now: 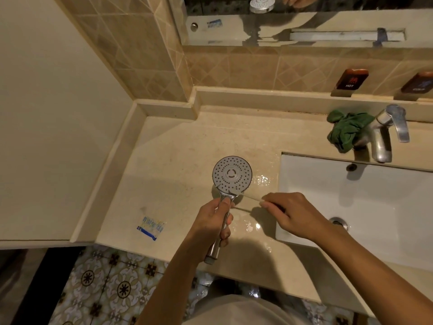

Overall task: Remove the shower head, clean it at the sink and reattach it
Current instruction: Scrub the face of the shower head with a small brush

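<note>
A chrome shower head (232,174) with a round perforated face points up over the beige countertop (178,160). My left hand (214,221) is closed around its handle, whose threaded end sticks out below my palm. My right hand (290,214) pinches a thin pale stick, a toothbrush by its look (248,197), and its tip touches the lower rim of the spray face. The white sink basin (375,207) lies to the right of both hands.
A chrome tap (384,134) stands behind the basin with a crumpled green cloth (346,130) beside it. An empty blue-and-white sachet (151,227) lies on the counter at the left. Water puddles shine near the basin's left edge. A mirror (304,24) hangs above.
</note>
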The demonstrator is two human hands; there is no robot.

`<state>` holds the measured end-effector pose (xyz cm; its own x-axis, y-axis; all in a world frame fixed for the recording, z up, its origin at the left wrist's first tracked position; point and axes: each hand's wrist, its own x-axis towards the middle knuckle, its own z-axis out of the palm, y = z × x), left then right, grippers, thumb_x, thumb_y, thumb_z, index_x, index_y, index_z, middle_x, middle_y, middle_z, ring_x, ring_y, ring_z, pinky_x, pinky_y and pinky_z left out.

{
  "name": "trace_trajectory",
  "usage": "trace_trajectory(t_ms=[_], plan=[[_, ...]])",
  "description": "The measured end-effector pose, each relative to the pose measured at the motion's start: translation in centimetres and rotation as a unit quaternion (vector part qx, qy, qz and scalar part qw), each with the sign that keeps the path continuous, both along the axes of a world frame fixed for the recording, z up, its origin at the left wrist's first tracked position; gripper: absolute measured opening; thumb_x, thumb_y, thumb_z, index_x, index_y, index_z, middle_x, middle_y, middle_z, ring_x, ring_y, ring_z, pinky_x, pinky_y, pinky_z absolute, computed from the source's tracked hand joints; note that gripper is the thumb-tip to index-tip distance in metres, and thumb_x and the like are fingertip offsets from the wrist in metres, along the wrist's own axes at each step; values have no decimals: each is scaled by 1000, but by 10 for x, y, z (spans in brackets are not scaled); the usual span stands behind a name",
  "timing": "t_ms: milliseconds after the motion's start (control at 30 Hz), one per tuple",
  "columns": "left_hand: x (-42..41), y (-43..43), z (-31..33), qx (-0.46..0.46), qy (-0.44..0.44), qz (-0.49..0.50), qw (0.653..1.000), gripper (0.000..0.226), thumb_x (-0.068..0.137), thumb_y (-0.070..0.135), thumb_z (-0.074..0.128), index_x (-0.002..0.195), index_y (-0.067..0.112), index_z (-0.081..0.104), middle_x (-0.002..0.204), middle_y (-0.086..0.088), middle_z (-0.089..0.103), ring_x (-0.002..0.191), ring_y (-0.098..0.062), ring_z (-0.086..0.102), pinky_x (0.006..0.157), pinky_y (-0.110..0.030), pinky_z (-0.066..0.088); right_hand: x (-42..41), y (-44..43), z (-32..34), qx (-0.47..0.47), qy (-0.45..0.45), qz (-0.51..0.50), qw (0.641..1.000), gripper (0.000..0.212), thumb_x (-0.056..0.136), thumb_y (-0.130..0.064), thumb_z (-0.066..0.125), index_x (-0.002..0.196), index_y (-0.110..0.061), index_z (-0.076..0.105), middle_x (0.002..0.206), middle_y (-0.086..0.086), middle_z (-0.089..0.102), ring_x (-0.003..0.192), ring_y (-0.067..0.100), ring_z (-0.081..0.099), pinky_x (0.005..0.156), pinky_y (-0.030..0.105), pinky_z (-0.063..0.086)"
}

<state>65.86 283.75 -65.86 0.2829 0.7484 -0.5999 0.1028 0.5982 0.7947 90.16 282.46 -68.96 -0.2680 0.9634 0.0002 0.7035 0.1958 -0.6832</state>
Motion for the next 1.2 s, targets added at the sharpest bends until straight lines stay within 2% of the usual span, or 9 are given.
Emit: trace_trajectory(t_ms=[133, 267, 400, 533, 667, 733, 933, 1067, 1200], plan=[[0, 3, -1, -22, -7, 13, 1000, 30, 110, 36, 48, 113, 9, 60, 67, 2, 57, 43, -10, 47, 39, -22, 41, 4, 6, -3, 58, 12, -111, 992, 24, 105, -24, 57, 92, -14, 74, 68, -4, 68, 59, 11, 60, 59, 31, 51], [-1, 4, 0, -42, -28, 23, 998, 34, 110, 37, 48, 119, 6, 58, 69, 1, 57, 43, -10, 46, 39, -22, 41, -2, 0, 1, 9, 12, -10, 1000, 35, 105, -39, 49, 89, -18, 72, 67, -6, 65, 61, 12, 59, 59, 27, 48], [-2, 6, -1, -56, -32, 27, 998, 33, 110, 37, 47, 118, 7, 59, 69, 1, 58, 43, -10, 45, 39, -23, 41, -1, 5, 1, 54, 4, -104, 993, 22, 104, -22, 59, 90, -13, 74, 67, -3, 67, 58, 12, 59, 59, 33, 51], [-5, 8, 0, -62, -44, 24, 997, 34, 111, 38, 45, 117, 8, 59, 69, 2, 58, 41, -9, 45, 38, -22, 40, -8, 2, 7, 25, -1, -11, 1000, 24, 106, -24, 56, 90, -17, 73, 69, -5, 67, 61, 10, 60, 60, 30, 50], [-8, 8, 0, -70, -47, 27, 996, 33, 111, 38, 45, 118, 10, 61, 67, 2, 58, 40, -9, 44, 38, -22, 40, -2, 8, 7, 54, 11, -120, 991, 24, 104, -22, 58, 91, -11, 74, 67, 0, 68, 59, 17, 62, 60, 33, 51], [-9, 6, 0, -71, -44, 26, 996, 33, 111, 38, 46, 118, 9, 61, 68, 2, 58, 41, -9, 44, 38, -22, 40, -6, 8, 10, 29, 11, -53, 998, 28, 106, -26, 55, 88, -13, 73, 66, -1, 66, 59, 14, 60, 60, 33, 50], [-7, 2, -2, -49, -4, 19, 999, 31, 109, 40, 48, 113, 11, 61, 68, 2, 58, 41, -9, 45, 39, -23, 41, -12, 14, 14, 42, 1, -106, 993, 22, 105, -22, 59, 92, -11, 73, 65, 0, 67, 58, 17, 62, 59, 33, 50], [-10, -2, 0, -18, 4, 2, 1000, 30, 109, 41, 49, 104, 13, 59, 71, 0, 56, 43, -10, 45, 40, -24, 41, -21, 15, 24, 20, -13, -7, 1000, 26, 105, -23, 57, 86, -13, 70, 63, -3, 64, 55, 14, 58, 57, 27, 43], [-12, -4, 1, 25, 15, -9, 1000, 26, 109, 40, 50, 95, 19, 58, 72, -2, 51, 43, -10, 43, 40, -23, 40, -22, 23, 29, 49, -6, -99, 994, 23, 105, -21, 58, 91, -11, 73, 65, 0, 68, 56, 19, 62, 58, 31, 49]])
